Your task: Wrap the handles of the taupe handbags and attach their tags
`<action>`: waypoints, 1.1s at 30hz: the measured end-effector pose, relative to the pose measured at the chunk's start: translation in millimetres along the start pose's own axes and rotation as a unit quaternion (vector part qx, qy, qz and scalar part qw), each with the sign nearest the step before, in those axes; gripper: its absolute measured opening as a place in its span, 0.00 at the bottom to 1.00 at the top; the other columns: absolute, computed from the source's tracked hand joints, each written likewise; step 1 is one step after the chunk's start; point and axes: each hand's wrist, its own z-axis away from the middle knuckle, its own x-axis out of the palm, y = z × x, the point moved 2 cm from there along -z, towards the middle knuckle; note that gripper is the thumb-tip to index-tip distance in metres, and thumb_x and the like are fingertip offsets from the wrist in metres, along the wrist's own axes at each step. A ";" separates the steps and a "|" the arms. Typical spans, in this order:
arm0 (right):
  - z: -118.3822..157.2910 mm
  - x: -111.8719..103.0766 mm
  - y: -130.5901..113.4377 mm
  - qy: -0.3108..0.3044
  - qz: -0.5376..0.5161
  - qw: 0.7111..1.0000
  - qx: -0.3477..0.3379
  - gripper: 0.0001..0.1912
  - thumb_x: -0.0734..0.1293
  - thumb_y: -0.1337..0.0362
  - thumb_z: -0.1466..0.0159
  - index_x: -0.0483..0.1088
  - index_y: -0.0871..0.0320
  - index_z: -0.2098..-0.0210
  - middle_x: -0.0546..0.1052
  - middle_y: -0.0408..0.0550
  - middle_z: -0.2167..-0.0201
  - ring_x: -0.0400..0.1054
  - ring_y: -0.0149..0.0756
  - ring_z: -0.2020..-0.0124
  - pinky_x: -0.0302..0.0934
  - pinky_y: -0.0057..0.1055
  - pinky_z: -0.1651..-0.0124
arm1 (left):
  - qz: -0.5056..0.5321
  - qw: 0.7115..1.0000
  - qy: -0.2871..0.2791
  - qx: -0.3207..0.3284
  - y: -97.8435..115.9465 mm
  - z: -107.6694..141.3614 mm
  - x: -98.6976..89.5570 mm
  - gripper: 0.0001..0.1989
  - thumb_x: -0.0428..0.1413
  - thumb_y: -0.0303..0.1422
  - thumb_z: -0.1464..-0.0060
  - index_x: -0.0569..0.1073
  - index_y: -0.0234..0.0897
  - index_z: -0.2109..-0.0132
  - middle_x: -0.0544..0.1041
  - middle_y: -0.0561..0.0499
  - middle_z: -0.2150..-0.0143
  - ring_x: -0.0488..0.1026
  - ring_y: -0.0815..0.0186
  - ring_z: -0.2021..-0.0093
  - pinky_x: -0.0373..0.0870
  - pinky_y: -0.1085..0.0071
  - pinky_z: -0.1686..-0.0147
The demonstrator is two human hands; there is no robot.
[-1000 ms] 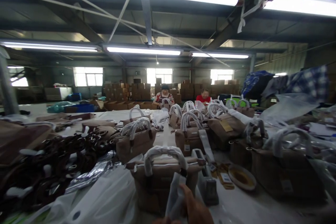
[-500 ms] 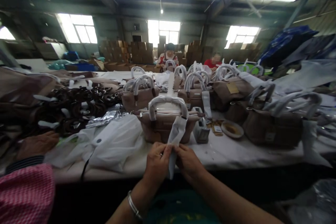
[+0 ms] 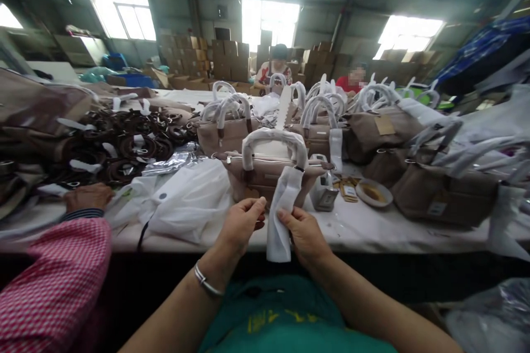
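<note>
A taupe handbag (image 3: 265,174) stands upright at the table's front edge, directly before me. Its arched handle (image 3: 273,135) is wrapped in white material. From the handle's right base hangs a flat white wrapping strip (image 3: 281,240), its lower end dangling over the table edge. My right hand (image 3: 306,231) grips this strip from the right, thumb on its front face. Just left of the strip, my left hand (image 3: 242,223) is closed in a pinch, thumb against fingertips and apart from the strip. Anything between those fingertips is too small to make out.
At left, a co-worker's hand (image 3: 88,198) rests near a pile of coiled dark straps (image 3: 136,149). A white plastic bag (image 3: 190,198) lies beside my handbag. Right of it are a grey metal box (image 3: 325,193), a round dish (image 3: 375,193) and more handbags (image 3: 447,193).
My left hand has come off the white strip and moved left. The right hand keeps hold of it. The view has tipped down, and the co-worker's arm has shifted right.
</note>
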 end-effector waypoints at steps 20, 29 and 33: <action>-1.9 -4.2 6.9 -0.006 -0.022 1.000 -0.014 0.20 0.77 0.55 0.48 0.78 0.62 0.62 0.79 0.45 0.73 0.70 0.36 0.71 0.65 0.33 0.63 | -0.004 0.996 0.072 0.056 -14.7 2.9 9.2 0.18 0.64 0.45 0.55 0.72 0.33 0.73 0.68 0.56 0.78 0.65 0.72 0.76 0.63 0.75 0.73; -2.9 -2.6 4.0 -0.027 -0.029 0.999 -0.016 0.20 0.78 0.54 0.49 0.78 0.61 0.63 0.80 0.47 0.72 0.71 0.38 0.71 0.66 0.35 0.63 | 0.128 0.978 -0.056 -0.153 -28.7 -2.4 17.1 0.17 0.68 0.38 0.60 0.73 0.32 0.67 0.74 0.53 0.76 0.70 0.70 0.77 0.65 0.74 0.75; -2.9 -2.0 -1.1 -0.051 -0.002 0.998 -0.031 0.20 0.77 0.53 0.48 0.78 0.61 0.62 0.79 0.48 0.71 0.71 0.39 0.70 0.65 0.35 0.63 | 0.141 0.967 -0.098 -0.187 -33.9 -5.8 17.2 0.18 0.69 0.37 0.58 0.75 0.32 0.62 0.77 0.52 0.73 0.73 0.68 0.74 0.67 0.73 0.72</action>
